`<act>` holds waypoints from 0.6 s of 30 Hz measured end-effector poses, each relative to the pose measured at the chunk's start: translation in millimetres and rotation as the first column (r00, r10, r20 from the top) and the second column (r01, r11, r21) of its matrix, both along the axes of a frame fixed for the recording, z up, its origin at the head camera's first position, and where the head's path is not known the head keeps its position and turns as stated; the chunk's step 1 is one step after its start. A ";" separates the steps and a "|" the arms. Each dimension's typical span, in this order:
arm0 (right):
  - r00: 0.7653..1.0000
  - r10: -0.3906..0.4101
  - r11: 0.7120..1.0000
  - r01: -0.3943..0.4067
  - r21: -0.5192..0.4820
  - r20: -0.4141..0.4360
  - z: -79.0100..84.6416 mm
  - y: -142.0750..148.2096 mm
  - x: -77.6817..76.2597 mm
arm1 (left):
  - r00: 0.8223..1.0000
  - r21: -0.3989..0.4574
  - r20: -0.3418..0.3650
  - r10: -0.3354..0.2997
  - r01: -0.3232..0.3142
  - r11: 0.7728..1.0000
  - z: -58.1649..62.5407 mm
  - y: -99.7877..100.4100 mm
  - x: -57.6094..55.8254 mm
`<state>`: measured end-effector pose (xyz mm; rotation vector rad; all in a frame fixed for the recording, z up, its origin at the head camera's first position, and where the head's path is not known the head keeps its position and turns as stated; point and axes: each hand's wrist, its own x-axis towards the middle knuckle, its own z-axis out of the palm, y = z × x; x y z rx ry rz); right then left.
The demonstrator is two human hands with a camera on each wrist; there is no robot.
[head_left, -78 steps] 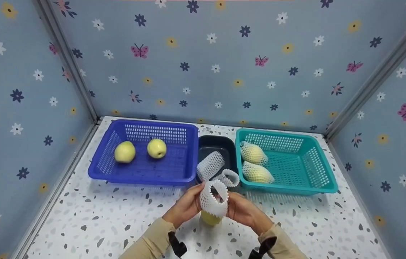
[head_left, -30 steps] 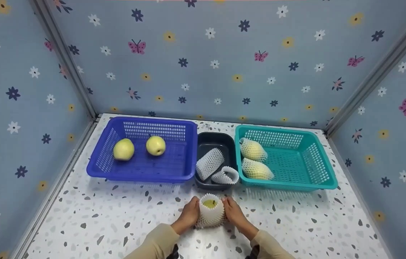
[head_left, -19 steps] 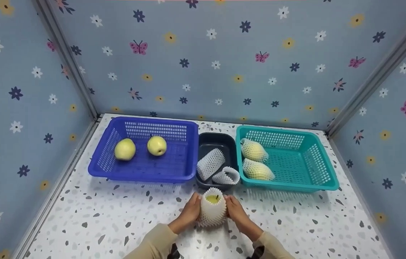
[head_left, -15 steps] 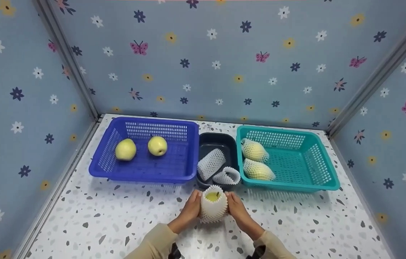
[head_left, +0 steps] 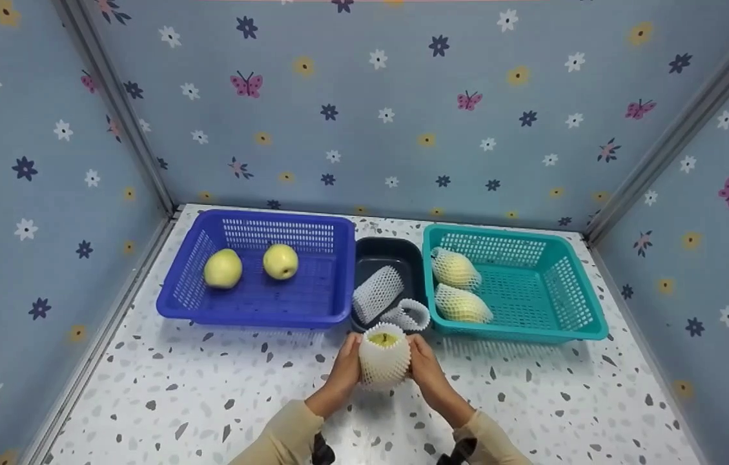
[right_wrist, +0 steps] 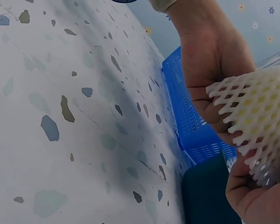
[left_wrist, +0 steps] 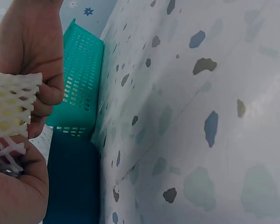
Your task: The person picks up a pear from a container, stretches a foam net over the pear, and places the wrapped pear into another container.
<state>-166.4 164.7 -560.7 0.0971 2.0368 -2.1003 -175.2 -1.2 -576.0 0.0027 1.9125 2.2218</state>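
A yellow-green apple [head_left: 383, 338] with its stem up sits inside a white foam net sleeve [head_left: 385, 365], whose toothed top edge rings the fruit. My left hand [head_left: 345, 367] grips the netted apple from the left, and my right hand [head_left: 427, 369] grips it from the right. In both wrist views the sleeve's lower toothed edge [right_wrist: 242, 140] sticks out below the fingers, above the speckled tabletop. Just beyond the hands, a dark tray [head_left: 396, 252] holds a flat foam net [head_left: 378, 294] and a curled foam net [head_left: 408, 315].
On the left a blue basket [head_left: 254, 320] holds two bare apples, one apple [head_left: 223, 268] near its left wall and another apple [head_left: 280, 261] mid-basket. To the right, a teal basket [head_left: 525, 334] contains two netted apples [head_left: 456, 268]. Patterned walls enclose the table [head_left: 209, 400].
Earlier, the sleeve stood stretched open between both hands with the apple showing below it. It has since come down around the apple, and both hands have moved the netted fruit up and toward the tray.
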 end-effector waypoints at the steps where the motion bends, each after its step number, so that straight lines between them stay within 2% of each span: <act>1: 1.000 -0.003 1.000 0.003 -0.010 -0.009 0.6 -0.5 -0.2 | 1.000 0.019 0.010 0.008 -0.008 1.000 -0.6 1.5 -0.5; 7: 0.995 -0.058 0.995 0.051 -0.083 -0.083 -2.0 -5.2 -0.8 | 0.998 0.106 0.040 0.057 -0.060 0.993 0.8 9.4 -1.5; 12: 0.987 -0.081 0.987 0.059 -0.152 -0.142 -8.7 -7.0 -1.4 | 0.996 0.197 0.085 0.035 -0.051 0.979 -0.9 12.8 -3.1; 15: 0.991 -0.067 0.983 0.045 -0.178 -0.118 -10.5 -6.5 -1.6 | 0.993 0.249 0.113 0.017 -0.045 0.967 1.3 12.7 -2.0; 18: 0.996 -0.040 0.990 0.029 -0.137 -0.080 -9.5 -3.3 -2.8 | 0.991 0.281 0.135 0.001 -0.040 0.959 3.8 11.5 -0.8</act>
